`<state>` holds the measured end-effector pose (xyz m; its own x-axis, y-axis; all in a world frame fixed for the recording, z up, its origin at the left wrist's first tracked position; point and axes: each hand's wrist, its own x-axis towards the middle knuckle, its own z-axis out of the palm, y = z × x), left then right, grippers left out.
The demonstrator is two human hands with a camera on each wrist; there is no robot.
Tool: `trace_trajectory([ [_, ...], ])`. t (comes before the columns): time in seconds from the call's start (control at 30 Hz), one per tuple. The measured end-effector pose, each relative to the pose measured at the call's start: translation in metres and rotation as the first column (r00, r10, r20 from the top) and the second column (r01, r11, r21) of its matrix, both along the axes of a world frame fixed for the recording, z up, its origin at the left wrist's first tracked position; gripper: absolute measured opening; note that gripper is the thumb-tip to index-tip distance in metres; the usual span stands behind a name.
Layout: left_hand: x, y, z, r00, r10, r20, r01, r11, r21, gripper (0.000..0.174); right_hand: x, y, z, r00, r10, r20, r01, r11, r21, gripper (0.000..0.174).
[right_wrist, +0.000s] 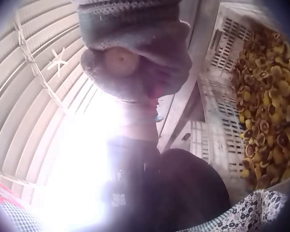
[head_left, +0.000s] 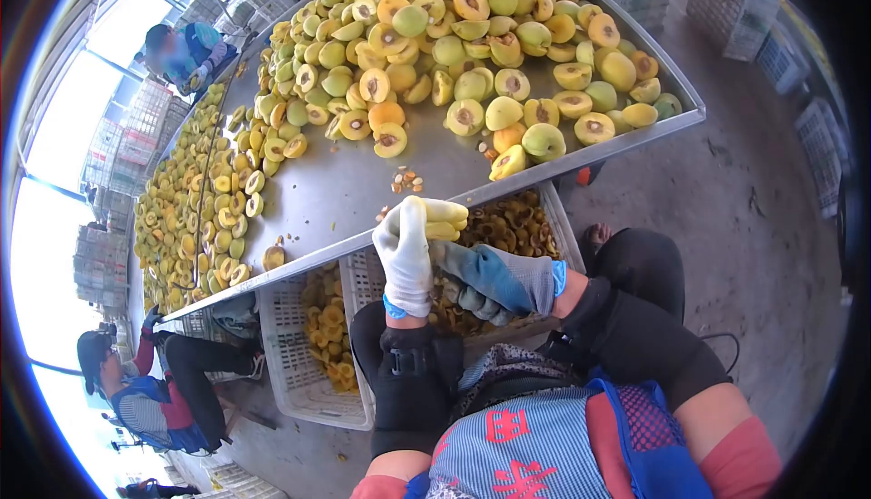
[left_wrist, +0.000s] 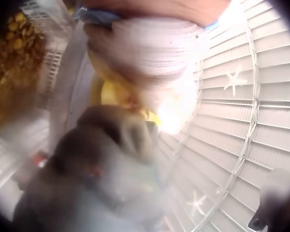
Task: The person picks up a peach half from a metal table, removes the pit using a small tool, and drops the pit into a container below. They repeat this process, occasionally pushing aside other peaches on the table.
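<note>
In the head view my left hand (head_left: pixel 408 245), in a white glove with yellow-coated fingers, is at the metal table's near edge. Its fingers bend over to the right. My right hand (head_left: pixel 494 281), in a blue-grey glove, meets it from below. Between the hands, a blurred bright yellow fruit (left_wrist: pixel 113 92) shows against the left fingers, largely hidden. My right hand grips a tool handle; its round brown end (right_wrist: pixel 121 61) sticks out of the curled glove, and the rest is hidden. Halved and whole yellow-green apricots (head_left: pixel 472 54) are heaped on the table (head_left: pixel 345 190) beyond.
Loose pits (head_left: pixel 406 180) lie near the table edge. Below it stand white plastic crates (head_left: pixel 313 408) with fruit halves (head_left: pixel 331 331). One person (head_left: pixel 150 390) sits at the left, another (head_left: pixel 186 54) works across the table. More crates (head_left: pixel 730 4) stand on the floor at right.
</note>
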<state>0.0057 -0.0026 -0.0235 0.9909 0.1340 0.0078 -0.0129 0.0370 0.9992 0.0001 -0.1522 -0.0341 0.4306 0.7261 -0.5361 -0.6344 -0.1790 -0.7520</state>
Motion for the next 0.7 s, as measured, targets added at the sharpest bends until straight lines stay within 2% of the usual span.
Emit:
trace_trajectory([
  [0.07,0.001,0.001,0.002,0.999,-0.021,-0.032,0.02,1.0,-0.01,0.047,-0.001,-0.003,-0.003,0.996,0.011,-0.094,0.0,0.994,0.109,0.069],
  [0.17,-0.001,-0.004,0.001,0.999,-0.028,0.036,0.022,0.988,0.153,0.043,-0.013,0.003,0.007,0.989,-0.116,0.097,0.126,0.986,-0.109,0.064],
  [0.3,-0.006,-0.013,-0.005,0.987,0.157,0.028,-0.155,0.986,-0.06,0.044,-0.005,-0.006,0.004,0.981,0.015,-0.192,0.018,0.986,0.167,0.066],
  [0.33,-0.005,-0.013,-0.003,0.987,0.155,0.053,-0.15,0.984,-0.092,0.045,-0.003,-0.007,-0.006,0.964,0.059,-0.26,0.012,0.965,0.261,0.067],
  [0.37,-0.003,-0.011,-0.001,0.996,0.084,0.035,-0.083,0.996,-0.011,0.044,-0.002,-0.007,-0.011,0.94,0.11,-0.322,0.011,0.937,0.35,0.069],
  [0.43,0.0,-0.001,0.004,0.998,-0.053,-0.019,0.056,0.988,0.145,0.043,-0.008,-0.003,0.008,1.0,-0.01,-0.024,0.01,1.0,0.01,0.067],
  [0.47,0.001,0.001,0.005,0.991,-0.118,-0.056,0.127,0.968,0.218,0.042,-0.011,-0.002,0.013,0.99,-0.029,0.137,0.051,0.986,-0.158,0.066],
  [0.57,-0.001,0.0,0.001,0.991,-0.125,-0.056,0.135,0.965,0.224,0.041,-0.017,-0.001,0.008,0.981,-0.069,0.179,0.094,0.986,-0.135,0.065],
  [0.67,-0.006,-0.011,-0.001,0.995,0.1,0.012,-0.101,0.992,0.072,0.042,-0.008,-0.003,-0.012,0.984,0.058,-0.169,-0.027,0.982,0.186,0.075],
  [0.7,-0.007,-0.012,-0.001,0.993,0.119,0.009,-0.12,0.992,0.032,0.042,-0.004,-0.002,-0.024,0.962,0.105,-0.251,-0.035,0.963,0.268,0.076],
])
